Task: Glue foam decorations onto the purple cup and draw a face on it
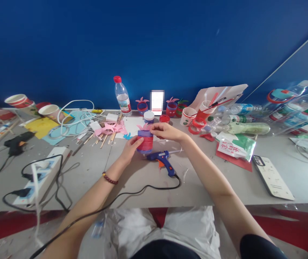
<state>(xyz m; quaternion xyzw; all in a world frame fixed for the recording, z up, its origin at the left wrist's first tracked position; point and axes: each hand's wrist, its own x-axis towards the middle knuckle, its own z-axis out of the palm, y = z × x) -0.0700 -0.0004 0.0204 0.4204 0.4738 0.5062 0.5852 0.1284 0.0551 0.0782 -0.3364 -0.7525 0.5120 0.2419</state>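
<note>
A small red cup (144, 144) with purple bands at rim and base stands upright in front of me, tilted slightly if at all. Pink leaf-shaped paper trim (144, 127) sticks up from its rim. My left hand (130, 148) grips the cup's left side, thumb across the front. At the right of the rim, my right hand (168, 132) pinches the end of the pink trim; its fingertips partly hide that spot. Just below the cup, a blue glue gun (161, 157) with an orange trigger rests on the table, its black cord running toward me.
Left are a power strip (41, 176), a black glue gun (18, 142), sticks and pink cutouts (113, 127). Behind stand a water bottle (122, 97), finished-looking small cups (171, 108) and a lit phone (157, 102). Plastic bottles (248, 128) and another phone (273, 177) lie right.
</note>
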